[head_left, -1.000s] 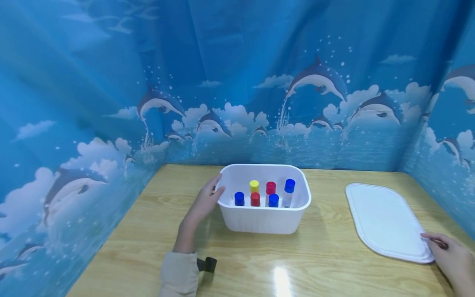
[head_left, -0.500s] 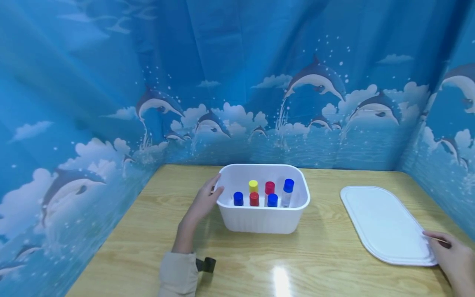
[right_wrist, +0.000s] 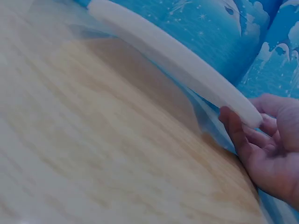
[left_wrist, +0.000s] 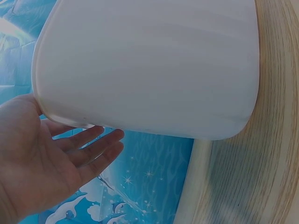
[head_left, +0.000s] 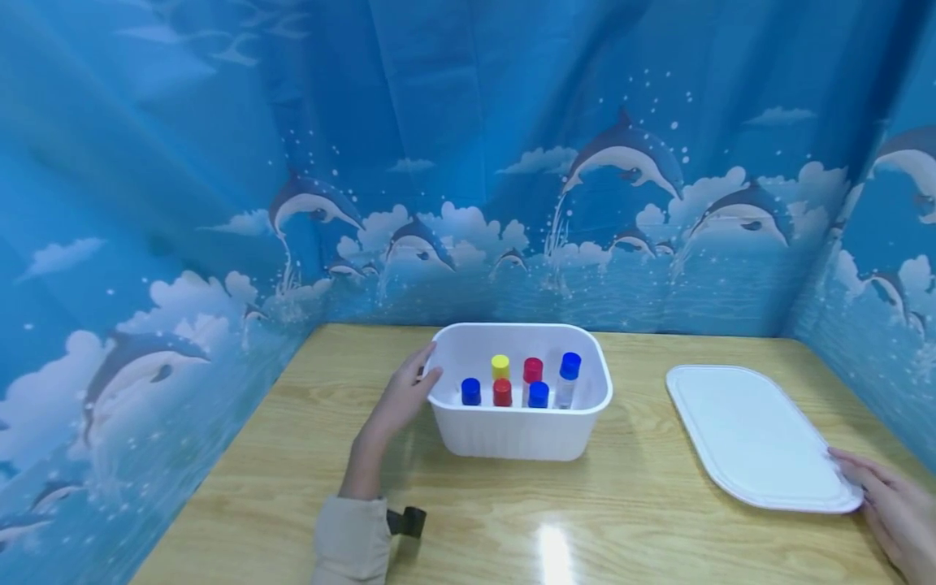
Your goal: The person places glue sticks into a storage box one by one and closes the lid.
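A white plastic storage box [head_left: 512, 435] stands on the wooden table in the head view, its top uncovered. Inside are several bottles with blue, red and yellow caps, among them a tall blue-capped bottle [head_left: 567, 380]. My left hand [head_left: 400, 396] holds the box's left end by the rim; in the left wrist view its fingers [left_wrist: 96, 158] reach past the corner of the wall. At the far right my right hand [head_left: 888, 504] grips the near right corner of a flat white lid [head_left: 760, 439]. In the right wrist view the lid [right_wrist: 177, 58] is raised and tilted above the table.
The wooden table [head_left: 468, 520] reaches back to a blue dolphin-print curtain [head_left: 468, 162] that closes off the back and both sides. A black strap mount [head_left: 407, 521] sits at my left sleeve. Bare tabletop lies between the box and the lid.
My right hand shifts its hold on the lid's corner, and the lid moves slightly left with its near edge rising. The left hand and the box stay in place.
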A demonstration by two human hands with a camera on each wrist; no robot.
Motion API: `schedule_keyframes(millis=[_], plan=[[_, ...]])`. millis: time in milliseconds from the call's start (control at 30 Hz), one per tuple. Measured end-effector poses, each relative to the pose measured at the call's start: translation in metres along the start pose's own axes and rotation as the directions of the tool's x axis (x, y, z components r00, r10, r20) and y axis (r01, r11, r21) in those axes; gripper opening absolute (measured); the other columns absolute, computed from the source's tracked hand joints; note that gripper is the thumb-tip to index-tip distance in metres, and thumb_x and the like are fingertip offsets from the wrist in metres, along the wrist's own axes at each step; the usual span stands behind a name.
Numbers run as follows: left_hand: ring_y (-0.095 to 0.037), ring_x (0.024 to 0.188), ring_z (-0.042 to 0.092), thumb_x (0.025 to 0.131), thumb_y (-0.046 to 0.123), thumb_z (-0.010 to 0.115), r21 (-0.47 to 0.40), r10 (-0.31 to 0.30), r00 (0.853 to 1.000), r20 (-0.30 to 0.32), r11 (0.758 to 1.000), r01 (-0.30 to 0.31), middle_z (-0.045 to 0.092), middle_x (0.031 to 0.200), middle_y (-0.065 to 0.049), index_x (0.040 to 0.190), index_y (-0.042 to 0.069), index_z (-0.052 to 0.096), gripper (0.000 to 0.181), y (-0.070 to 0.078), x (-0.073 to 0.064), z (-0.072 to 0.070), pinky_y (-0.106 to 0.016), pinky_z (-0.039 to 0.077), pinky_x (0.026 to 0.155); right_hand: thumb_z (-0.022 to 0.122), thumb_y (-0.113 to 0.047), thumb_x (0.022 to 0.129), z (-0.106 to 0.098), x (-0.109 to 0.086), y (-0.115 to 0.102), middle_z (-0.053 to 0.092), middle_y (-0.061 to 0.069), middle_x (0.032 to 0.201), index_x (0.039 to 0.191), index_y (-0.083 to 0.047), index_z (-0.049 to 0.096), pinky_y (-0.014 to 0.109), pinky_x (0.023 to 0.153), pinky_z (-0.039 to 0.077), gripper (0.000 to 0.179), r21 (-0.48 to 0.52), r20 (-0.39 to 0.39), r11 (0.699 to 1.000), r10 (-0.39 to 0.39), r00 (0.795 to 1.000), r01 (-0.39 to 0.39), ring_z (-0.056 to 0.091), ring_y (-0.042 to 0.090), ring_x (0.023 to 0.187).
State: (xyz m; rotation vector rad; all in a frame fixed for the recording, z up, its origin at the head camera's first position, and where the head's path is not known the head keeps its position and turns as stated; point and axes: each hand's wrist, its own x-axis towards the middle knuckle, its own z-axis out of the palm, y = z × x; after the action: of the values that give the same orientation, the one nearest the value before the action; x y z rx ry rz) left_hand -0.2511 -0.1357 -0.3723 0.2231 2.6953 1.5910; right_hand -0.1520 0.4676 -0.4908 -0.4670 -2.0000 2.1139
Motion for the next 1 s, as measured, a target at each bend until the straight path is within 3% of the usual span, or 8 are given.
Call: schedule_keyframes(millis=[133, 200, 300, 433, 533, 633, 800, 1000], plan=[[-0.031, 0.127, 0.034, 0.098, 0.029, 0.043, -0.006, 0.003, 1.000, 0.001, 1.000, -0.003, 0.029, 0.146, -0.010, 0.145, 0.014, 0.027, 0.052, 0.0008, -0.0002, 0.0005, -0.045, 0.038, 0.097, 0.049, -0.009, 0.096, 0.0006, -0.0064, -0.0021, 0.050, -0.031, 0.099, 0.106, -0.030, 0.068, 0.005, 0.059, 0.042, 0.030, 0.192, 0.217, 0.981, -0.064, 0.974, 0.022, 0.045, -0.015, 0.089], [-0.031, 0.126, 0.035, 0.098, 0.029, 0.043, -0.009, 0.000, 1.000, 0.002, 1.000, 0.000, 0.030, 0.145, -0.010, 0.145, 0.014, 0.027, 0.052, 0.0012, -0.0003, 0.0008, -0.045, 0.038, 0.097, 0.045, -0.006, 0.097, 0.0007, -0.0080, -0.0009, 0.043, -0.031, 0.115, 0.113, -0.031, 0.065, 0.002, 0.069, 0.040, 0.035, 0.197, 0.251, 0.980, -0.066, 0.966, 0.015, 0.038, -0.014, 0.104], [-0.031, 0.126, 0.035, 0.098, 0.029, 0.043, -0.012, -0.003, 1.000, 0.003, 1.000, 0.003, 0.030, 0.145, -0.010, 0.145, 0.014, 0.027, 0.052, 0.0015, -0.0005, 0.0009, -0.045, 0.038, 0.098, 0.042, -0.006, 0.098, 0.0002, -0.0078, 0.0011, 0.018, -0.026, 0.141, 0.121, -0.035, 0.058, 0.000, 0.069, 0.038, 0.040, 0.167, 0.289, 0.986, -0.057, 0.956, 0.008, 0.012, -0.013, 0.125], [-0.030, 0.127, 0.035, 0.098, 0.030, 0.043, -0.010, -0.004, 1.000, 0.001, 1.000, 0.004, 0.030, 0.145, -0.010, 0.145, 0.014, 0.027, 0.052, 0.0019, -0.0006, 0.0002, -0.045, 0.038, 0.097, 0.039, -0.007, 0.099, 0.0011, -0.0070, 0.0027, -0.015, -0.025, 0.142, 0.129, -0.038, 0.048, -0.002, 0.072, 0.036, 0.044, 0.121, 0.322, 0.993, -0.054, 0.945, 0.016, -0.024, -0.007, 0.122], [-0.030, 0.127, 0.034, 0.098, 0.030, 0.043, -0.009, -0.002, 1.000, -0.001, 1.000, 0.002, 0.029, 0.146, -0.010, 0.145, 0.014, 0.027, 0.052, 0.0016, -0.0001, 0.0000, -0.045, 0.038, 0.098, 0.039, -0.007, 0.099, 0.0028, -0.0068, 0.0018, -0.017, -0.023, 0.141, 0.125, -0.037, 0.052, 0.003, 0.072, 0.041, 0.042, 0.124, 0.319, 0.992, -0.041, 0.947, 0.001, 0.014, -0.006, 0.129], [-0.030, 0.128, 0.032, 0.098, 0.031, 0.043, -0.003, 0.000, 1.000, 0.000, 1.000, 0.000, 0.028, 0.146, -0.010, 0.145, 0.014, 0.027, 0.053, 0.0017, 0.0000, -0.0001, -0.045, 0.037, 0.098, 0.040, -0.005, 0.098, 0.0039, -0.0071, 0.0008, -0.012, -0.020, 0.143, 0.121, -0.033, 0.058, 0.009, 0.073, 0.045, 0.040, 0.162, 0.317, 0.987, -0.042, 0.947, -0.011, 0.044, -0.009, 0.104], [-0.031, 0.129, 0.032, 0.098, 0.031, 0.042, 0.006, -0.004, 1.000, 0.002, 1.000, 0.004, 0.027, 0.147, -0.010, 0.146, 0.015, 0.026, 0.053, 0.0016, -0.0001, -0.0002, -0.046, 0.036, 0.099, 0.040, 0.002, 0.096, 0.0063, -0.0081, 0.0005, 0.020, -0.019, 0.132, 0.122, -0.027, 0.059, 0.013, 0.071, 0.047, 0.043, 0.220, 0.329, 0.975, -0.109, 0.938, 0.036, 0.052, -0.003, 0.092], [-0.031, 0.128, 0.032, 0.098, 0.031, 0.043, 0.003, -0.003, 1.000, 0.002, 1.000, 0.003, 0.027, 0.147, -0.010, 0.146, 0.014, 0.026, 0.053, 0.0019, -0.0004, -0.0002, -0.045, 0.036, 0.099, 0.040, 0.005, 0.095, 0.0092, -0.0075, -0.0013, 0.029, -0.021, 0.125, 0.125, -0.025, 0.058, 0.015, 0.068, 0.049, 0.046, 0.251, 0.344, 0.965, -0.160, 0.925, 0.073, 0.054, -0.001, 0.092]])
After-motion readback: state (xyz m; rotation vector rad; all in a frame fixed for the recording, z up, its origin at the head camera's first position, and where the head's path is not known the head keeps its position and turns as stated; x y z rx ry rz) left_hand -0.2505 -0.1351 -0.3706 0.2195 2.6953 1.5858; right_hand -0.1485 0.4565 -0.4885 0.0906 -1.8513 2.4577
